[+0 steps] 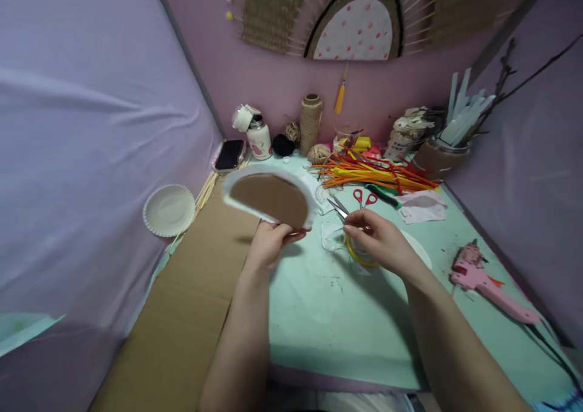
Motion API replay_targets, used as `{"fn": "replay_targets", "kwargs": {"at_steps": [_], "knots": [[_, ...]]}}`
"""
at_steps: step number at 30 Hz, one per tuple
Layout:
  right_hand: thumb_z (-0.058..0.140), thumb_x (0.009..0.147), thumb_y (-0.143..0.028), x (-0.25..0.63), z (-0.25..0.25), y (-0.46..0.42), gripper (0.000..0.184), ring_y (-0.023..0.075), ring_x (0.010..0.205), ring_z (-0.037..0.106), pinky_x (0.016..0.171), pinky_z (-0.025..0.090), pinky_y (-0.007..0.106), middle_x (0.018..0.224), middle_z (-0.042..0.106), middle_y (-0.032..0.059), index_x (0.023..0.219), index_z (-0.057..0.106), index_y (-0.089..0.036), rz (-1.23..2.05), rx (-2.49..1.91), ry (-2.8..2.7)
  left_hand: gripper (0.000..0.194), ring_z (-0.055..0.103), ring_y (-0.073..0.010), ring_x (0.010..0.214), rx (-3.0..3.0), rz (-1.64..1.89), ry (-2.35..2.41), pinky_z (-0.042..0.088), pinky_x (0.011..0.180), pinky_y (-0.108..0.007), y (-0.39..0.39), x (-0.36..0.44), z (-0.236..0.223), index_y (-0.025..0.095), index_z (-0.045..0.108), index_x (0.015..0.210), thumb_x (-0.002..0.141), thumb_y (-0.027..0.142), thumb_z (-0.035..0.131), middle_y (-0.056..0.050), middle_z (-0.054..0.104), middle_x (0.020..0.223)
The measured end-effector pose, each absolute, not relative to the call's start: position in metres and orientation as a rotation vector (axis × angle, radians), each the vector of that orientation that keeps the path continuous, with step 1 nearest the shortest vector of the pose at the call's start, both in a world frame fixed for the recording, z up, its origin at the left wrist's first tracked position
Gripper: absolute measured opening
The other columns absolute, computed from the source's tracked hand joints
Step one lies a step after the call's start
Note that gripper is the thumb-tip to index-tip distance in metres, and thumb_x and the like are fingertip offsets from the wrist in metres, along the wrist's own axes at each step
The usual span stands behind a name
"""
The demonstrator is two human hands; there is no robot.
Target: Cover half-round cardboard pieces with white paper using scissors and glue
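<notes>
My left hand [276,242] is closed on the lower edge of a half-round cardboard piece [268,196] with a white rim, lifted above the table and slightly blurred. In my right hand [376,239] is a pair of scissors [339,210], its metal blades pointing up and left toward the cardboard piece but apart from it. The handles are mostly covered by my fingers. Just under my right hand lies a yellow ring [354,255], like a roll of tape, partly hidden. A second pair of scissors with red handles [364,199] lies just beyond that hand.
A long cardboard sheet [195,278] covers the left side of the green table. A pink glue gun [492,290] with a cord lies right. Behind are orange and yellow pipe cleaners [364,175], a twine spool [311,123], a bottle [259,140], a phone [229,155] and a paper plate [168,210].
</notes>
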State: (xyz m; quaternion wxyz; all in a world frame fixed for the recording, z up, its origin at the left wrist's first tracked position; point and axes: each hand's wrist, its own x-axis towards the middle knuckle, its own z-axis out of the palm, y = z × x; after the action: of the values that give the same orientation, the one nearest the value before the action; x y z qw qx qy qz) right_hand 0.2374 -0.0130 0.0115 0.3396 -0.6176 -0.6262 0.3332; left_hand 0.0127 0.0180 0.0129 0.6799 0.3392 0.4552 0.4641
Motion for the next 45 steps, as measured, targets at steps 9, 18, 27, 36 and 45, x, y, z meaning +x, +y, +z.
{"fn": "replay_targets", "kwargs": {"at_steps": [9,18,27,36,45], "knots": [[0.069,0.078,-0.044,0.195,-0.004,-0.003,0.032,0.0187,0.074,0.065,0.063,0.052,0.030,0.090,0.074,0.0024,0.101,0.067,-0.022,1.186,-1.225,-1.063,0.031,0.068,-0.0232,0.097,1.148,0.813,0.914,0.051,0.097,-0.041,0.015,0.014,0.003,0.020,0.075,0.095,0.065,0.020,0.066,-0.007,0.075,0.099],[0.059,0.087,-0.041,0.219,-0.002,-0.010,0.023,0.0205,0.076,0.067,0.070,0.051,0.032,0.088,0.073,0.0036,0.096,0.065,-0.022,1.109,-1.474,-1.542,0.031,0.070,-0.0218,0.102,0.451,1.253,0.855,0.052,0.098,-0.039,0.024,0.018,0.007,0.018,0.068,0.101,0.070,0.020,0.067,-0.005,0.077,0.095],[0.061,0.084,-0.041,0.266,-0.008,-0.009,0.029,0.0287,0.090,0.062,0.073,0.043,0.034,0.099,0.065,0.0162,0.095,0.063,-0.014,0.433,-2.370,-2.022,0.030,0.070,-0.0206,0.106,0.385,1.351,0.851,0.052,0.102,-0.038,0.032,0.003,-0.003,0.021,0.069,0.103,0.074,0.015,0.060,-0.003,0.078,0.096],[0.056,0.082,-0.033,0.252,-0.004,-0.004,0.025,0.0279,0.084,0.064,0.064,0.038,0.032,0.093,0.066,0.0176,0.094,0.063,-0.012,0.395,-2.475,-1.962,0.038,0.070,-0.0262,0.106,0.270,1.263,0.707,0.047,0.107,-0.045,0.023,0.006,0.000,0.016,0.069,0.107,0.070,0.009,0.065,-0.006,0.078,0.092],[0.054,0.080,-0.041,0.262,0.002,-0.021,0.027,0.0249,0.072,0.063,0.056,0.033,0.030,0.082,0.068,0.0095,0.094,0.055,-0.018,0.285,-2.374,-1.762,0.062,0.072,-0.0255,0.100,0.469,1.303,0.690,0.048,0.104,-0.045,0.018,0.015,0.000,0.020,0.065,0.117,0.058,0.006,0.076,-0.005,0.077,0.101]]}}
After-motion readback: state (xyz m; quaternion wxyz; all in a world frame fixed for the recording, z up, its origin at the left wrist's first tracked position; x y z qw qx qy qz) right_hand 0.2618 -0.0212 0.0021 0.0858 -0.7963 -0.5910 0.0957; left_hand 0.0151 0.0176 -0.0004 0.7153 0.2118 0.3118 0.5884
